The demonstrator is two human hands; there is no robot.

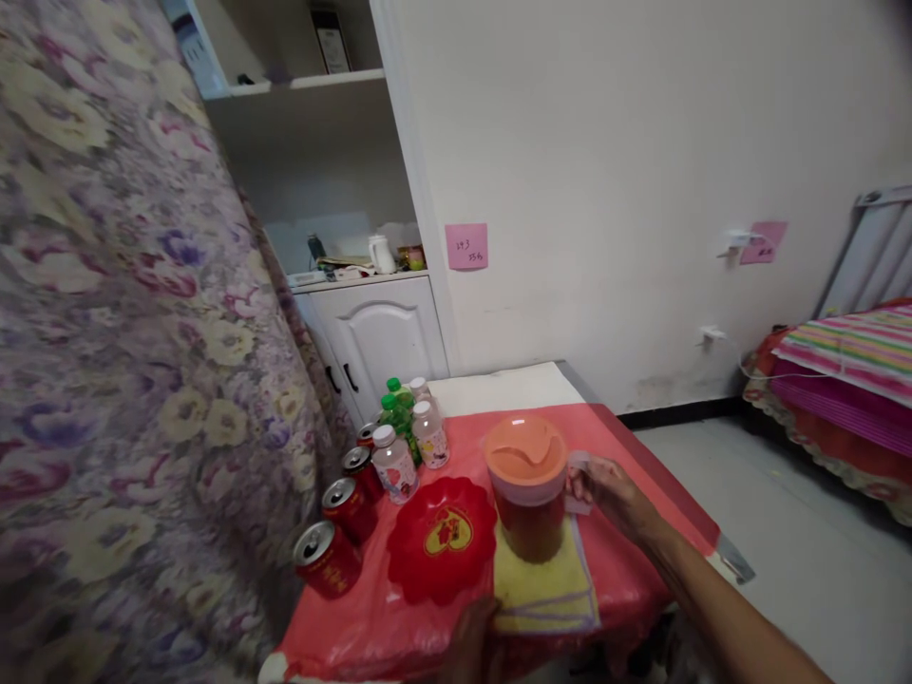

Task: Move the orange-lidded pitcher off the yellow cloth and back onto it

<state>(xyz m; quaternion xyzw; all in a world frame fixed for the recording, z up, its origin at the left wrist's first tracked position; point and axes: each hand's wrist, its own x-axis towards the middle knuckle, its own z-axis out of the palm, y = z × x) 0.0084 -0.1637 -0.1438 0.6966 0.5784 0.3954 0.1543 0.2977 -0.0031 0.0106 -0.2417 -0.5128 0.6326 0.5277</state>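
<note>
A clear pitcher (533, 522) with an orange lid (527, 453) and brownish liquid inside is upright over a folded yellow cloth (545, 598). Its handle (579, 486) is in the closed fingers of my right hand (605, 489). Whether the pitcher's base rests on the cloth or is just above it, I cannot tell. My left hand (474, 636) is low in the view, blurred and partly cut off, beside the cloth's left edge and the near rim of a red scalloped plate (406, 560); its fingers do not show clearly.
Several red cans (329, 559) line the table's left side. Behind them stand clear bottles with white caps (395, 465) and green bottles (399, 413). A red cover (613, 437) lies over the table. A floral curtain (142, 380) hangs close on the left; a wall is behind.
</note>
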